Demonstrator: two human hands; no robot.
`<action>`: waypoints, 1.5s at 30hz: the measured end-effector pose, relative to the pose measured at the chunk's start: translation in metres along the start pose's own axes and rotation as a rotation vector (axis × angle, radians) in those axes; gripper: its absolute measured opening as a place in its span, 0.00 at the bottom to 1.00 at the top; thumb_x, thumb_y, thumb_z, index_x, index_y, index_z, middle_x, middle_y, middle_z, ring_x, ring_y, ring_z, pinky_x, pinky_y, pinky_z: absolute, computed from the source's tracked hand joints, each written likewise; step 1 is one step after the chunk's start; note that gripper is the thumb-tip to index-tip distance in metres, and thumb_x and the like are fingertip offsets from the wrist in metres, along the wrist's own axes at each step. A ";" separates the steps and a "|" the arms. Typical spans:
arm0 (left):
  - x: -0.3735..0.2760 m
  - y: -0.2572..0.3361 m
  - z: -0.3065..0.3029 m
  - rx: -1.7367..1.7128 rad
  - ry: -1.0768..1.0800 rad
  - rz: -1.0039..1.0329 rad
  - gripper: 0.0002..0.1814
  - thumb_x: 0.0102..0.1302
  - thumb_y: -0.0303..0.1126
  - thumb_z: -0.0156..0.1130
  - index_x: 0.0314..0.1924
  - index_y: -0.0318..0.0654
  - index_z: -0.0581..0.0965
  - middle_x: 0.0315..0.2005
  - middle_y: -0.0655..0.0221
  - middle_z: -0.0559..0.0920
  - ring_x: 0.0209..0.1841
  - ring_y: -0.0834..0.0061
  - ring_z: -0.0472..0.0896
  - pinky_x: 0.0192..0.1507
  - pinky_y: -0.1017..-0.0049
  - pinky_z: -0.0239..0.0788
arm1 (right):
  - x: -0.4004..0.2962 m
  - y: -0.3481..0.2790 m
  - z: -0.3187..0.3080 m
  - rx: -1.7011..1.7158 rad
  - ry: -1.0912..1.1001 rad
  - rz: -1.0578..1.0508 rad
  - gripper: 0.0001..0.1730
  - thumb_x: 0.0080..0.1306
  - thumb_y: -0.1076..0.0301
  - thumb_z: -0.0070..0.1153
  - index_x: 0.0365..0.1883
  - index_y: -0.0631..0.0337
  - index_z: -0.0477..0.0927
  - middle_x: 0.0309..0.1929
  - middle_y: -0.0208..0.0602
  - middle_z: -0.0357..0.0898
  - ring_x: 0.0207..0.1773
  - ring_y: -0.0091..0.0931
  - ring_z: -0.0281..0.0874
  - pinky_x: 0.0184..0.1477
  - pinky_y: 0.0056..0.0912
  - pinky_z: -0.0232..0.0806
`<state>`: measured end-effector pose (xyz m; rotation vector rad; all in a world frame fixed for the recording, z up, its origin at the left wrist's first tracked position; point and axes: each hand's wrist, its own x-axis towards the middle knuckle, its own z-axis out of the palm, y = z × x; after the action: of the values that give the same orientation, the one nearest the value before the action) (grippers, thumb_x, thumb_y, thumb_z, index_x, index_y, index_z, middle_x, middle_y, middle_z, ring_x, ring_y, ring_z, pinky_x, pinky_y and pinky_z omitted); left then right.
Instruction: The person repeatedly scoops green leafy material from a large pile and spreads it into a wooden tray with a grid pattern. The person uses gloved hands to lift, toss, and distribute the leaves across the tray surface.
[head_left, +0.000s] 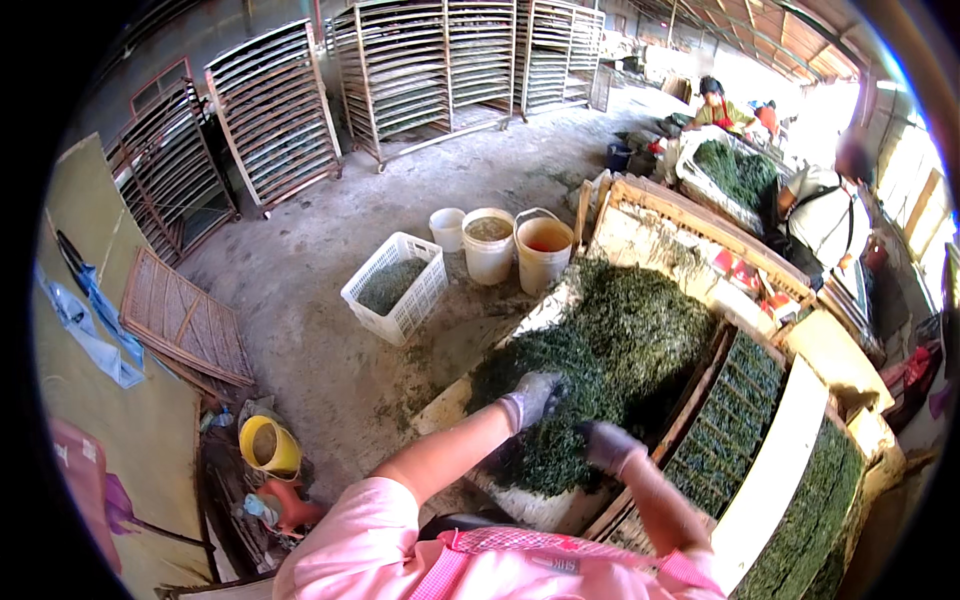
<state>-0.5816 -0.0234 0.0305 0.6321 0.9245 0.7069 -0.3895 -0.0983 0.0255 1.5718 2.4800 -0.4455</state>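
A large heap of shredded dark green plant material (645, 315) lies on a pale worktop in front of me. Gloved, my left hand (535, 399) rests at the heap's near left part, its fingers curled at the material. My right hand (609, 447), also gloved and a little blurred, is at the heap's near right edge. Whether either hand holds any material cannot be told. Right of the heap stands a wooden-framed tray (724, 420) divided by slats and filled with green material. Beyond a pale board (780, 457) lies another green layer (806, 510).
A white plastic crate (405, 319), white buckets (489, 251) and a yellow bucket (289, 457) stand on the floor. Slatted racks (427, 67) line the far wall. Co-workers (821, 210) are at the upper right, near a white tub (694, 169) of green material.
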 end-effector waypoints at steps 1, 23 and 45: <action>-0.002 0.006 0.007 0.007 -0.005 0.020 0.13 0.69 0.40 0.55 0.47 0.43 0.78 0.32 0.72 0.79 0.29 0.78 0.74 0.27 0.74 0.66 | -0.017 -0.028 -0.006 0.185 0.168 -0.049 0.37 0.51 0.59 0.61 0.62 0.53 0.71 0.63 0.49 0.68 0.69 0.46 0.61 0.68 0.48 0.58; -0.064 0.206 0.054 0.165 -0.515 0.370 0.27 0.64 0.38 0.65 0.62 0.42 0.71 0.46 0.68 0.81 0.39 0.77 0.81 0.35 0.78 0.76 | 0.015 -0.002 -0.037 0.715 0.634 -0.075 0.13 0.51 0.74 0.59 0.37 0.62 0.84 0.36 0.45 0.85 0.39 0.35 0.84 0.43 0.35 0.75; -0.067 0.211 0.100 0.585 -0.399 0.262 0.14 0.66 0.20 0.49 0.50 0.34 0.75 0.34 0.73 0.80 0.31 0.85 0.74 0.32 0.85 0.66 | 0.067 -0.048 -0.092 -0.012 0.717 0.258 0.35 0.45 0.65 0.64 0.56 0.55 0.76 0.67 0.48 0.63 0.71 0.46 0.54 0.71 0.54 0.48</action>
<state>-0.5789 0.0361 0.2665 1.3788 0.6740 0.5056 -0.4606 -0.0294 0.0990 2.3183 2.6436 0.2208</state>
